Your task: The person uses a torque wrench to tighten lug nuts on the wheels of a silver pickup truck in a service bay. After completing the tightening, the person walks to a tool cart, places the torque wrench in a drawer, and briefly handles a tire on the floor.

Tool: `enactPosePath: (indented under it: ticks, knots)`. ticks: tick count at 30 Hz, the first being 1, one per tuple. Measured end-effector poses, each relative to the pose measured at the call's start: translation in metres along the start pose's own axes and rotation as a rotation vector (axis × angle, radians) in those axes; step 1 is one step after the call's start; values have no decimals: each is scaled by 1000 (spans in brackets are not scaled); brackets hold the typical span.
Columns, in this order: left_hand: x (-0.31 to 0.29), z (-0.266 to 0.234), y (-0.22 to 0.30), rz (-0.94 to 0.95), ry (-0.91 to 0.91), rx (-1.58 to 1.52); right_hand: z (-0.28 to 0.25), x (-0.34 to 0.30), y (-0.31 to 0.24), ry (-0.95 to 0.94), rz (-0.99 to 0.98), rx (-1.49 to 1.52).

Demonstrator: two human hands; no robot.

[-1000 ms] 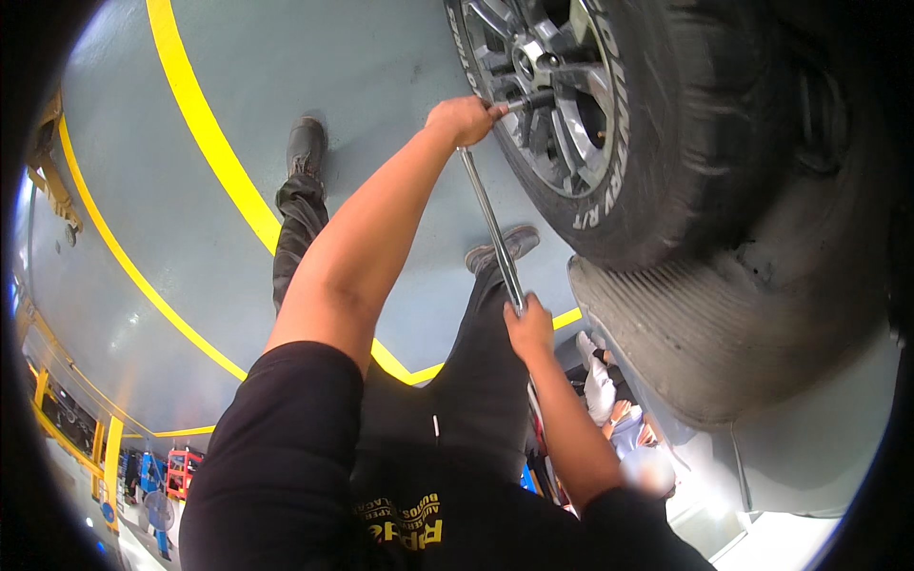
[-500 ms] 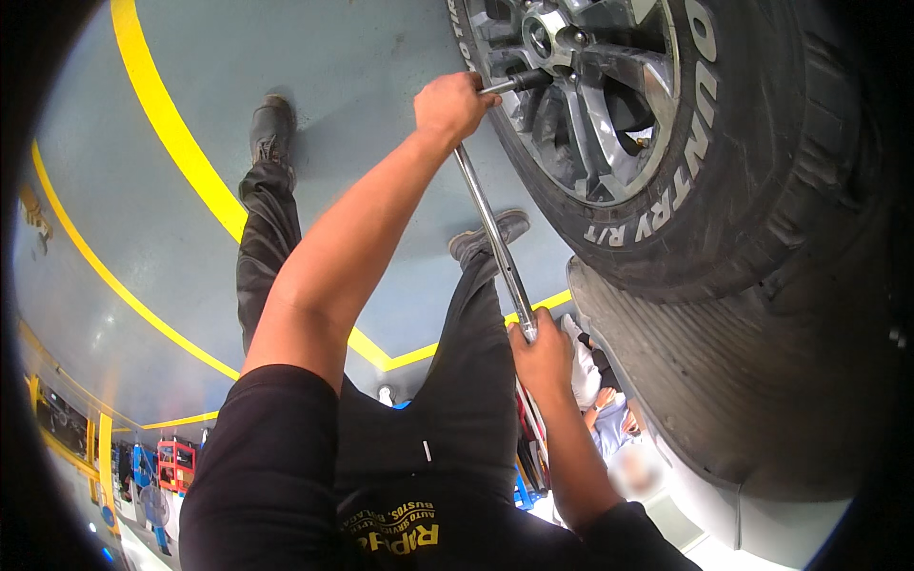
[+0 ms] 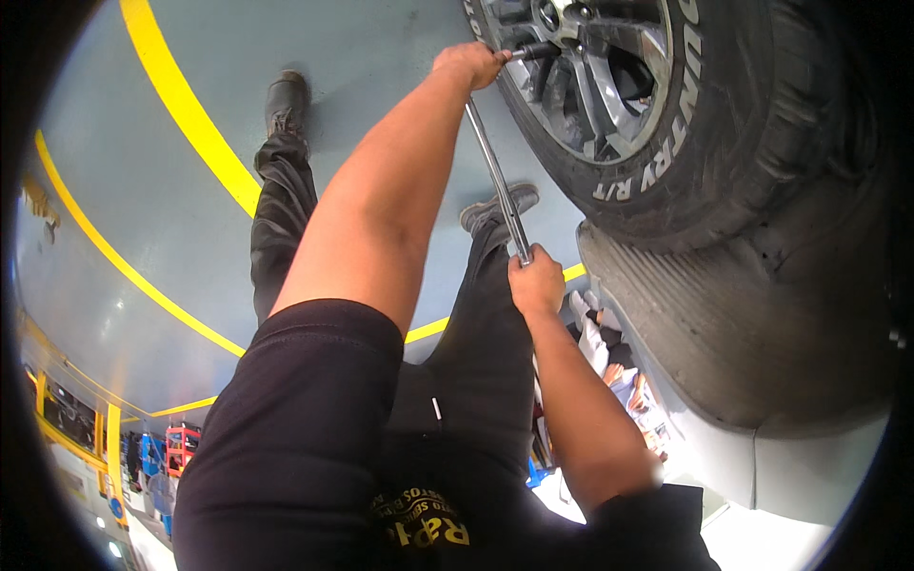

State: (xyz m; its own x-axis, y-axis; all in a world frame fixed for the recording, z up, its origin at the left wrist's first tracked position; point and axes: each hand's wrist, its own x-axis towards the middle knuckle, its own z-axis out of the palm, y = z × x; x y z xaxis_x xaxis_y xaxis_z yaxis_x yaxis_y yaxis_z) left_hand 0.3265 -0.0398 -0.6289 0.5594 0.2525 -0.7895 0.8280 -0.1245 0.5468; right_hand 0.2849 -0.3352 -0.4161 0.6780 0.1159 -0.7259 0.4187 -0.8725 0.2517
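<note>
- The wheel stands ahead of me, to the right.
- The socket lies between my left hand and the wheel.
- The bar runs back from my left hand to my right hand.
- My left shoe is on the floor, left of the bar.
- The mud flap is behind the wheel, right of my right hand.

A smooth, shiny metal bar crosses the centre. Upper right, a glossy grey metal wheel rim sits inside a matt, rough-treaded rubber tyre; below, a ribbed, matt, plastic-looking liner. Upper left: smooth, glossy floor. Bottom: matt cloth shirt.
</note>
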Motion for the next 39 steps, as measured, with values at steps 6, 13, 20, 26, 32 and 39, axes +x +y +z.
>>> enactPosePath:
  ticks: [6, 13, 20, 26, 32, 39]
  knots:
    - [-8, 7, 11, -3, 24, 21, 15, 6, 7, 44, 13, 18]
    - [-19, -5, -9, 86, -19, -19, -70, -42, -5, -123, -140, 73]
    - [-7, -11, -43, 2, 174, -184, -78, -18, -39, -126, -151, 27]
    - [19, -27, -17, 19, 299, -113, -75, 10, -52, -69, -142, 194]
    - [21, -30, -5, -21, 239, -61, 6, 60, -21, -53, -29, 211]
    - [26, -36, -7, -4, 153, -18, 26, 63, -32, -90, -64, 263]
